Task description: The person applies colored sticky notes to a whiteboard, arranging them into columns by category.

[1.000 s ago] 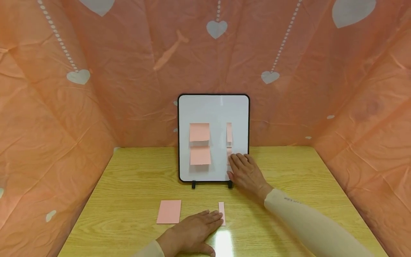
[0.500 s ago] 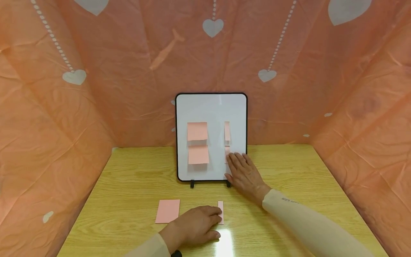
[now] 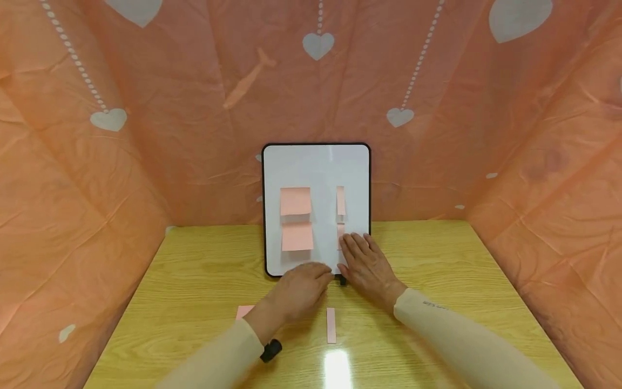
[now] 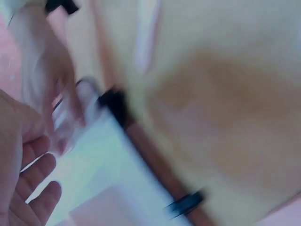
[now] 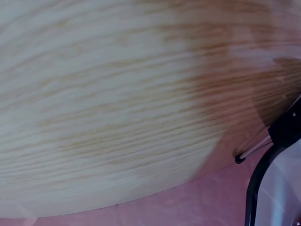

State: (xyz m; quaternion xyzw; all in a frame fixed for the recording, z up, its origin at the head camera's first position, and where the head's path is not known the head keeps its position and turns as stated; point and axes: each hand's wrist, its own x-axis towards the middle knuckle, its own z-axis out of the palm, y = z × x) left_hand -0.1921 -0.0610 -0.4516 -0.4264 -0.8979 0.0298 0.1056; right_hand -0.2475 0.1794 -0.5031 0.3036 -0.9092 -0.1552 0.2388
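A black-framed whiteboard (image 3: 318, 167) stands on the table, bearing two square pink sticky notes on its left, the upper (image 3: 295, 201) and the lower (image 3: 297, 236). To their right are two narrow pink sticky notes, the upper (image 3: 340, 200) and a lower one (image 3: 340, 231). My right hand (image 3: 369, 273) rests its straight fingers on the lower narrow note, partly covering it. At the board's bottom edge is my left hand (image 3: 298, 292), its fingers loosely bent; the left wrist view shows nothing between those fingers (image 4: 40, 174).
A narrow pink sticky pad (image 3: 331, 325) lies on the wooden table (image 3: 194, 270). A square pink pad (image 3: 244, 310) is mostly hidden under my left forearm. The board's small black feet (image 3: 343, 280) jut forward. Orange cloth (image 3: 194, 135) with white hearts encloses the table.
My left hand has left the narrow pad on the table and moved forward to the board's lower edge. The right hand stays on the lower narrow note.
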